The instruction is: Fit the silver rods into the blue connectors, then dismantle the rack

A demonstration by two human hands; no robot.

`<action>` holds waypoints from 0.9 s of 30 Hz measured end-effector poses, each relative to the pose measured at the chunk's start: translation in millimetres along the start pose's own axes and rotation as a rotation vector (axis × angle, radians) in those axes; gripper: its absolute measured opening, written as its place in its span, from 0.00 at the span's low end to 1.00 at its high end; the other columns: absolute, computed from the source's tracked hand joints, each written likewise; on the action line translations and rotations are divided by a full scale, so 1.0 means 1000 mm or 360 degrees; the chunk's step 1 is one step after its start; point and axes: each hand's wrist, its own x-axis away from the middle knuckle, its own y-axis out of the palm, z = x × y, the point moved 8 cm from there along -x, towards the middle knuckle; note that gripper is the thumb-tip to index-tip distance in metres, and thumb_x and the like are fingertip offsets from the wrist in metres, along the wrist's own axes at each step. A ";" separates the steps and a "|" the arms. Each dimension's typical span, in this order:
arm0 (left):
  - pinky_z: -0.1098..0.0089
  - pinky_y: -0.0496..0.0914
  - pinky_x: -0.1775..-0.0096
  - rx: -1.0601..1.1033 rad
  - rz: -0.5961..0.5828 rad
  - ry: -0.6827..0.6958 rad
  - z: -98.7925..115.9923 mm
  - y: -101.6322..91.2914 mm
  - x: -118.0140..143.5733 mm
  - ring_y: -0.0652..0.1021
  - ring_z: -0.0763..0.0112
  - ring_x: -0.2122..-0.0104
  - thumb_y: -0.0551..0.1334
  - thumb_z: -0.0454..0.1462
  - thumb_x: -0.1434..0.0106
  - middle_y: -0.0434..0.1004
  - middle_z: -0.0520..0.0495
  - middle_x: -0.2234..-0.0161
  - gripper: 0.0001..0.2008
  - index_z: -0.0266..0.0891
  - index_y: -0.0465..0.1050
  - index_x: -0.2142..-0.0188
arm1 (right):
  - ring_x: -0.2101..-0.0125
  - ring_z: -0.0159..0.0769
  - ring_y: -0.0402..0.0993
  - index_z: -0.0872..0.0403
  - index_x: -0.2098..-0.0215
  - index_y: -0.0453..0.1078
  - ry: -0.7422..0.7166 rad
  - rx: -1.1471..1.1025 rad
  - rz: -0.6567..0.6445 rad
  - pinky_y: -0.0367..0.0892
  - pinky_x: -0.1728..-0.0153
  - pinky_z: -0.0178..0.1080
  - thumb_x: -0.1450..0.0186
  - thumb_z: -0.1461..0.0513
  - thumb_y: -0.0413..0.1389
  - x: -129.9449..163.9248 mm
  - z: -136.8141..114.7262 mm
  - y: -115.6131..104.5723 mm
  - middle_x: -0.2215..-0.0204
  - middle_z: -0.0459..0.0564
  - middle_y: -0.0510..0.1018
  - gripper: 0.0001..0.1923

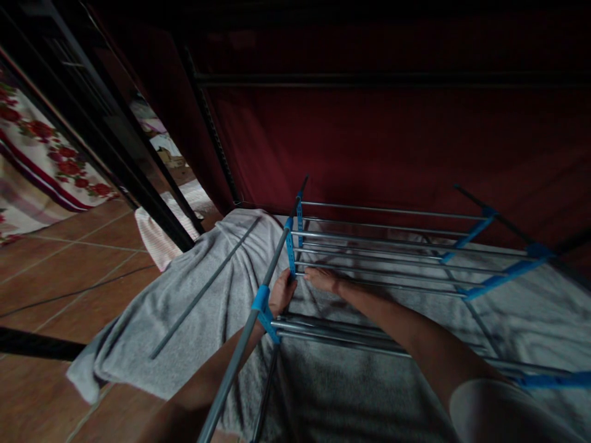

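Hands on drying rack rails, grey towel spread beneath.

Left hand (281, 292) curled shut around a blue plastic bracket (290, 252) at the left edge of the drying rack (392, 246), just where the bracket meets the grey side bar (244, 344). Right hand (325, 280) laid flat and open along a thin metal rail (392, 284) just beside the left hand, fingers stretched out, grasping nothing clearly; underside hidden, so any pinch on the rail cannot be told. Grey towel (194, 307) draped over the rack's near-left corner and spilling down onto the tiled floor (69, 258). Dark red cloth (392, 141) hanging behind the rack's far edge. Flowered fabric (41, 154) at the far left, well apart from both hands.
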 end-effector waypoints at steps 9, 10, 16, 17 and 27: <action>0.52 0.65 0.39 0.0044 -0.0062 -0.0022 0.000 0.001 -0.004 0.74 0.54 0.47 0.57 0.40 0.39 0.74 0.38 0.45 0.21 0.41 0.66 0.46 | 0.65 0.37 0.71 0.53 0.64 0.72 -0.0084 0.0140 -0.0128 0.61 0.66 0.37 0.30 0.60 0.50 0.000 -0.014 -0.004 0.64 0.51 0.79 0.10; 0.52 0.66 0.40 0.0042 -0.0063 -0.0054 -0.003 0.001 -0.006 0.75 0.54 0.48 0.58 0.41 0.39 0.76 0.40 0.48 0.21 0.41 0.67 0.47 | 0.64 0.38 0.72 0.53 0.62 0.72 -0.0070 0.0150 -0.0113 0.62 0.65 0.37 0.31 0.59 0.51 0.002 -0.014 -0.005 0.62 0.51 0.79 0.09; 0.49 0.66 0.42 -0.0030 -0.0121 -0.0118 -0.013 0.000 -0.016 0.75 0.51 0.48 0.59 0.46 0.42 0.78 0.44 0.51 0.22 0.45 0.67 0.49 | 0.52 0.45 0.72 0.54 0.51 0.69 -0.0005 0.0281 0.0012 0.64 0.55 0.41 0.32 0.59 0.53 0.012 -0.007 -0.008 0.50 0.56 0.78 0.13; 0.50 0.66 0.41 -0.0038 -0.0117 -0.0105 -0.011 -0.001 -0.016 0.75 0.51 0.48 0.59 0.46 0.42 0.78 0.44 0.50 0.22 0.45 0.67 0.49 | 0.52 0.46 0.72 0.55 0.50 0.69 -0.0001 0.0321 0.0024 0.64 0.55 0.42 0.31 0.58 0.52 0.012 -0.003 -0.007 0.49 0.57 0.78 0.14; 0.48 0.67 0.42 -0.0142 -0.0057 -0.0073 -0.011 -0.007 -0.018 0.76 0.48 0.50 0.58 0.48 0.43 0.78 0.45 0.53 0.18 0.47 0.67 0.54 | 0.60 0.40 0.74 0.50 0.54 0.69 -0.0148 0.0295 -0.0026 0.63 0.62 0.38 0.28 0.57 0.49 0.010 0.022 -0.001 0.57 0.48 0.81 0.10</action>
